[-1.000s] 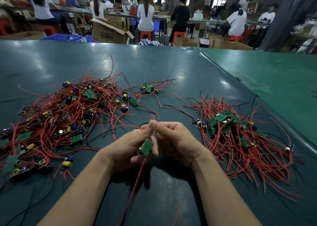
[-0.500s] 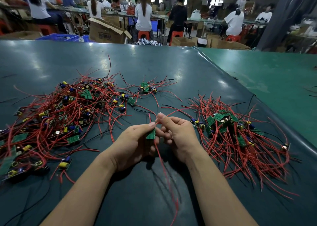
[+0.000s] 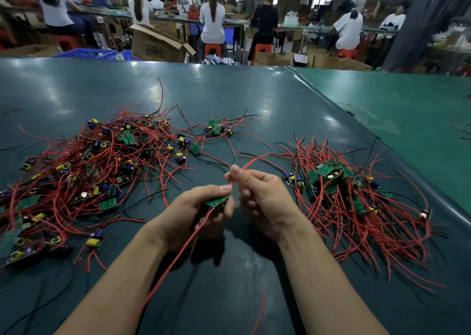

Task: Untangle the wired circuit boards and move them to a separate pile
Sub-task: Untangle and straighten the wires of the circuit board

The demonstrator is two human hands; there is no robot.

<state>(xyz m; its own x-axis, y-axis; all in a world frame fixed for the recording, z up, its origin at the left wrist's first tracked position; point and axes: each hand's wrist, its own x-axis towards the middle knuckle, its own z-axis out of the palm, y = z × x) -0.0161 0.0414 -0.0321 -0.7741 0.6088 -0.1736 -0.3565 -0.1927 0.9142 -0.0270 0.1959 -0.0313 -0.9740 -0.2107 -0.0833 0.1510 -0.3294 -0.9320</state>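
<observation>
While both hands (image 3: 229, 207) pinch one wired board (image 3: 216, 201), dark green mat (image 3: 254, 100), busy workshop behind.

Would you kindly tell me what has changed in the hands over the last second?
The right hand has taken a red wire in a pinch and drawn it up and away from the circuit board, which the left hand has turned from upright to nearly flat. Both piles lie as before.

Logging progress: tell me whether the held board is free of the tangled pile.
Free: the left hand holds the board apart from the tangled pile.
</observation>
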